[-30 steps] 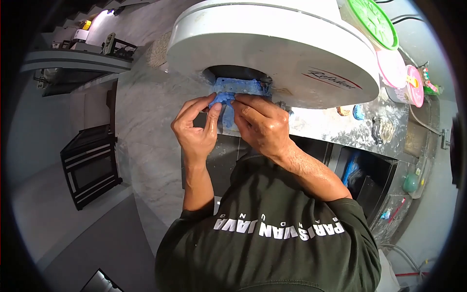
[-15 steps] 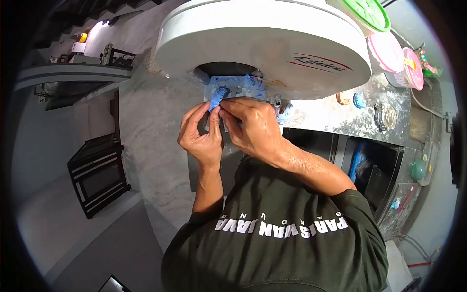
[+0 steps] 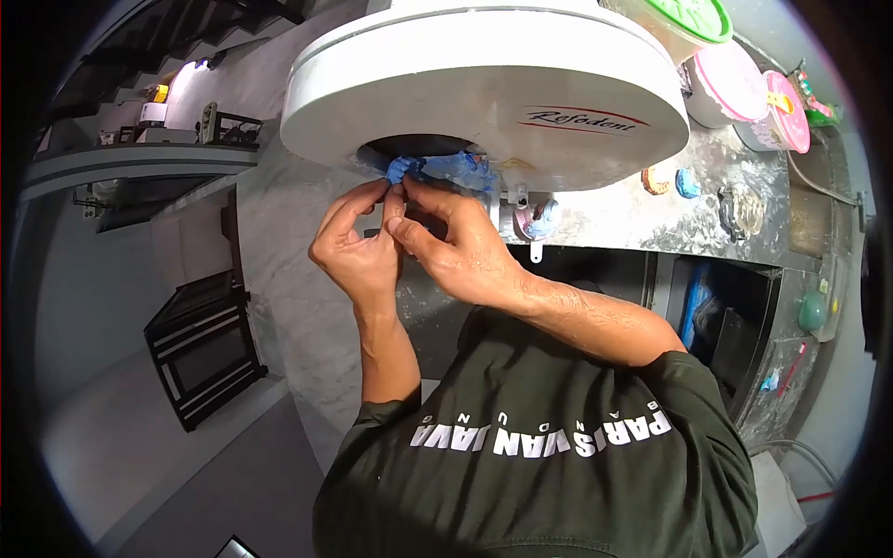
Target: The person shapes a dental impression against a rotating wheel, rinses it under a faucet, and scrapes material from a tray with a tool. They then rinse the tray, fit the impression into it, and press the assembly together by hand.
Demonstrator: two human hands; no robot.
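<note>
Both hands meet just below the dark opening of a large white machine [image 3: 372,102] marked "Rofodent". Between their fingertips is a small blue piece [image 3: 401,170], like a blue dental cast. My left hand [image 3: 358,251] pinches it from the left, its fingers bent. From the right, my right hand [image 3: 460,244] grips the same piece, with thumb and forefinger close to my left fingertips. Behind the piece, a blue-stained surface [image 3: 460,172] shows at the machine's opening. Part of the piece is hidden by the fingers.
An impression tray with pink and blue material [image 3: 539,220] lies right of the machine's opening. On the white-dusted counter [image 3: 633,214] are an orange-brown piece [image 3: 655,181], a blue piece [image 3: 688,183] and a whitish lump [image 3: 741,212]. Lidded tubs [image 3: 728,84] stand at the back right.
Both hands have moved left and slightly up with the blue piece, which is now turned and nearer the dark opening. The view has shifted, showing more of the impression tray.
</note>
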